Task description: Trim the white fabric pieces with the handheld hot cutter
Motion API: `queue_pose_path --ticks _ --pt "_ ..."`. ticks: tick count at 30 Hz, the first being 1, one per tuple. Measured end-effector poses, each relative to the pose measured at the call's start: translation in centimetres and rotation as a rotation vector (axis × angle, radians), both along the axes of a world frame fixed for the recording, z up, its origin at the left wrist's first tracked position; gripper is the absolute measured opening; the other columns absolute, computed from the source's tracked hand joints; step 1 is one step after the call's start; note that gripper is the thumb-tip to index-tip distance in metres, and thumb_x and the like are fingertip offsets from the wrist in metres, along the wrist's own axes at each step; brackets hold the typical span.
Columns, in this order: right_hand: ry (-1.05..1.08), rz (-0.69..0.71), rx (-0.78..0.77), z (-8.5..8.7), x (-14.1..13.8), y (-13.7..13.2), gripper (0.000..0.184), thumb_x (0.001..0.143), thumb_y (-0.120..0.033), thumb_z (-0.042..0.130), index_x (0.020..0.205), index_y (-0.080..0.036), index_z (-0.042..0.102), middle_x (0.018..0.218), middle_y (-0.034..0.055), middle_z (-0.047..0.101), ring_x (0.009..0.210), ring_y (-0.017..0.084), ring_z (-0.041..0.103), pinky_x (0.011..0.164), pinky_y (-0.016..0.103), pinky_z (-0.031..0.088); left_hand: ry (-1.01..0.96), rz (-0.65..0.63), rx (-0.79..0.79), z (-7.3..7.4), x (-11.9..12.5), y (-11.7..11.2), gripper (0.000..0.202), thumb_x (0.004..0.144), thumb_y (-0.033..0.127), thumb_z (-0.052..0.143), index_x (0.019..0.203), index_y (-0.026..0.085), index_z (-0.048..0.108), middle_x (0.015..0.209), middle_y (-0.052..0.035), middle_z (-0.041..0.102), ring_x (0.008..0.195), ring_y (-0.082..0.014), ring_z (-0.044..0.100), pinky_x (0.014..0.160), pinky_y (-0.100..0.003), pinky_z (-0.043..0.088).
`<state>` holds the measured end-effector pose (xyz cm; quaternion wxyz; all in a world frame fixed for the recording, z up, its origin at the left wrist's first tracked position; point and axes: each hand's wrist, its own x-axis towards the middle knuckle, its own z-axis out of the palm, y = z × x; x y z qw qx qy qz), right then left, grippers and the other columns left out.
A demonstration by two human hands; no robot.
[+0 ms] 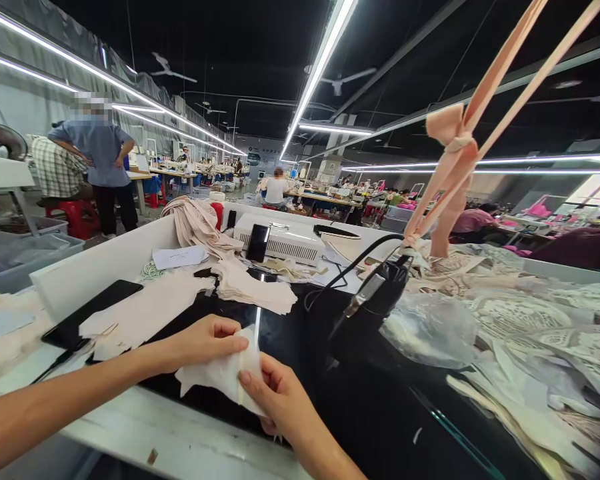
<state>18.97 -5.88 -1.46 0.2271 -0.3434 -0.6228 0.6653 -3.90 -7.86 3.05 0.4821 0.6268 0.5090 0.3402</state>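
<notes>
Our left hand (203,343) and right hand (281,400) both pinch the small cream cloth piece (214,379), low over the black table (405,413) near its front edge. It looks thin, soft and light, so we think its edges are best to hold.

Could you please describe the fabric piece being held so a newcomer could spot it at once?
Find the glossy black worktop. At its near edge, the left hand and right hand pinch a cream fabric piece. Unlike the stacked pieces behind, it is held.
</notes>
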Motion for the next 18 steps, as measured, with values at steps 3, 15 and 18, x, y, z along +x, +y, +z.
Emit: queue_pose_path --ticks 3,15,18 --pt "-0.028 0.034 -0.044 -0.2 0.4 -0.3 0.079 0.076 -0.093 0.100 0.105 -0.024 0.076 0.066 -0.0124 0.043 0.056 0.007 0.031 0.052 0.024 0.027 -0.008 0.032 0.023 -0.1 0.0 0.0 0.077 0.082 0.094 0.083 0.074 0.025 0.049 0.074 0.0051 0.045 0.071 -0.0149 0.039 0.061 -0.026 0.028" --pt "-0.131 0.034 -0.039 -0.7 -0.2 -0.6 0.079 0.064 -0.095 0.096 0.078 -0.028 0.057 0.066 -0.0094 0.041 0.059 0.009 0.032 0.054 0.029 0.028 0.047 0.017 0.110 -1.4 -0.7 0.8 0.076 0.092 0.096 0.076 0.082 0.023 0.060 0.076 0.0043 0.049 0.071 -0.0149 0.042 0.062 -0.026 0.031" --pt "-0.170 0.046 -0.029 -0.5 0.5 -0.7 0.070 0.068 -0.086 0.094 0.080 -0.028 0.057 0.066 -0.0094 0.040 0.061 0.010 0.032 0.058 0.030 0.029 0.084 -0.011 0.129 -2.1 -0.7 1.2 0.073 0.097 0.095 0.068 0.085 0.023 0.061 0.077 0.0040 0.050 0.070 -0.0149 0.043 0.062 -0.026 0.033"
